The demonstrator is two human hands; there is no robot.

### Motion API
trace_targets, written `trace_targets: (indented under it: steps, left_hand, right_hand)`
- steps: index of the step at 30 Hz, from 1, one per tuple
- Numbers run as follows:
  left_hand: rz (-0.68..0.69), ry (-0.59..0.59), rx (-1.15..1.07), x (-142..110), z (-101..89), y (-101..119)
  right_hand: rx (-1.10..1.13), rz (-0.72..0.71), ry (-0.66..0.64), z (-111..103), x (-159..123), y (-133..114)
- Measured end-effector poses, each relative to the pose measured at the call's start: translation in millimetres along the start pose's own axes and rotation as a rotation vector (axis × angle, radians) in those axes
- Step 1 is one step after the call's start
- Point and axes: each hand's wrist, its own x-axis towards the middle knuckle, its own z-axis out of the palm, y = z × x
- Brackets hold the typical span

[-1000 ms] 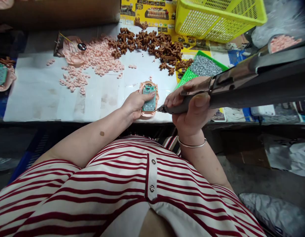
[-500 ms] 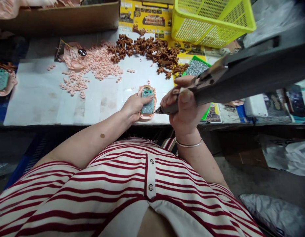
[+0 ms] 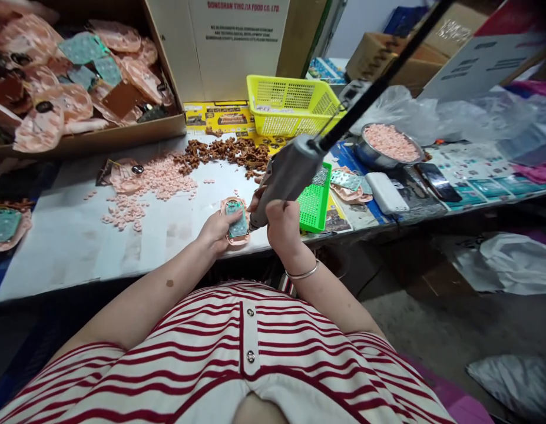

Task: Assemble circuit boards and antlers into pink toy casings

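Near the table's front edge, my left hand (image 3: 220,228) grips a pink plastic housing (image 3: 243,238) by its left side, thumb over the green circuit board (image 3: 237,224) set inside it. My right hand (image 3: 281,221) is wrapped round a grey electric screwdriver (image 3: 290,168). Its tip points down at the lower right edge of the housing; whether it touches a screw is too small to tell. Beyond the housing lie a pile of small pink plastic parts (image 3: 162,176) and a heap of brown plastic parts (image 3: 228,151). A green tray (image 3: 315,206) holding small metal screws stands right of my right hand.
A cardboard box (image 3: 166,76) of pink housings and boards stands back left. A yellow basket (image 3: 294,123) sits behind the brown heap. To the right are a metal bowl (image 3: 365,154) of pink pieces, a white case (image 3: 387,193) and a phone (image 3: 438,182). Another housing (image 3: 5,229) lies far left.
The view has tilted up and turned right, bringing the bowl and boxes into sight. The screwdriver now stands more upright, its tip still at the housing's lower right. Both hands keep their hold.
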Motion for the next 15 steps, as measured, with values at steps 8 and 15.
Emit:
trace_targets:
  steps: [8,15]
  left_hand:
    - [0.019,-0.011,-0.009,6.9,-4.2,-3.7]
    - [0.031,-0.024,-0.016,3.7,-4.8,-3.9]
  right_hand:
    - [0.198,0.234,-0.035,-4.5,-1.2,-29.3]
    - [0.269,0.255,0.01,-2.4,-1.9,-35.8]
